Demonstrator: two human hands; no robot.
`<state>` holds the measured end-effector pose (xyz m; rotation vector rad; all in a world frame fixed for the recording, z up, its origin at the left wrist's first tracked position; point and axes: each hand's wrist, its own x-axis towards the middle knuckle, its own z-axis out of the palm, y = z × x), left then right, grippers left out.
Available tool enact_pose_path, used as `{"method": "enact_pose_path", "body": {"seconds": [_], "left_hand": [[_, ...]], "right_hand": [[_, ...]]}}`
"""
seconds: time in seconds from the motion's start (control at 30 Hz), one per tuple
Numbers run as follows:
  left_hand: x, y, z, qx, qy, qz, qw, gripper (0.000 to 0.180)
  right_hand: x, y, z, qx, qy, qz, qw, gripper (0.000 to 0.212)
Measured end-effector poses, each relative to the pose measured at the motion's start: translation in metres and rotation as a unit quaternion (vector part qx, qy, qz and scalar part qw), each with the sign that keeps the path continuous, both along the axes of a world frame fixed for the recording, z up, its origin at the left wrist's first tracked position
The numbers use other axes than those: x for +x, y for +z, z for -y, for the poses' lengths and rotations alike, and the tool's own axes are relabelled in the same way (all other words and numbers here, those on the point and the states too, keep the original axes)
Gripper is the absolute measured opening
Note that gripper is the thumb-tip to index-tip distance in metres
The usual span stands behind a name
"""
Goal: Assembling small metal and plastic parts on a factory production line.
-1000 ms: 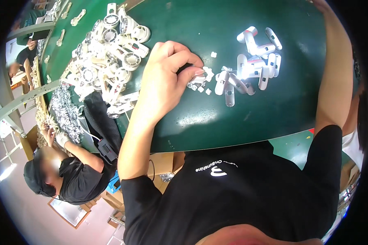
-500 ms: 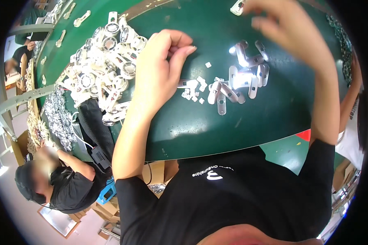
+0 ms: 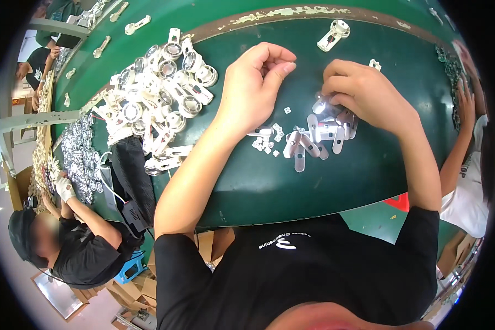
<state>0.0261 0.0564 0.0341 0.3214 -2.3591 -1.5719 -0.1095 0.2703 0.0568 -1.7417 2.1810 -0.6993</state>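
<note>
My left hand hovers over the green table, thumb and fingertips curled together; anything inside the pinch is too small or hidden to make out. Beyond the heap of silver oblong plates, my right hand has its thumb and fingers closed on one rounded silver plate. Small clear-white pieces lie scattered left of the plates, with one piece by itself nearer my left hand. A white part with a round head rests farther off, beyond both hands. A small white piece shows just behind my right hand.
Many white round-headed parts are piled left of my left arm. Closer to me lie a black cloth, a black box with a cable and shiny metal parts. Co-workers sit at left and right.
My right hand has come back toward me from the far side and closed on a silver plate. My left hand stays curled. The view has shifted, showing the far white part whole.
</note>
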Motion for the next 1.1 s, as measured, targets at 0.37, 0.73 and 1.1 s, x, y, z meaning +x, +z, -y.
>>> {"method": "enact_pose_path", "body": {"seconds": [0.37,0.73,1.1], "left_hand": [[-0.008,-0.018,0.008,0.168,-0.006,-0.060,0.984,0.013],[-0.011,-0.031,0.015,0.133,0.009,-0.064,0.989,0.013],[-0.001,-0.028,0.003,0.026,-0.004,-0.027,0.999,0.012]], "right_hand": [[0.011,-0.012,-0.001,-0.018,0.029,-0.120,0.992,0.012],[0.000,0.002,-0.012,-0.015,-0.046,-0.004,0.999,0.013],[-0.002,-0.001,0.012,0.134,-0.073,-0.048,0.987,0.015]]}}
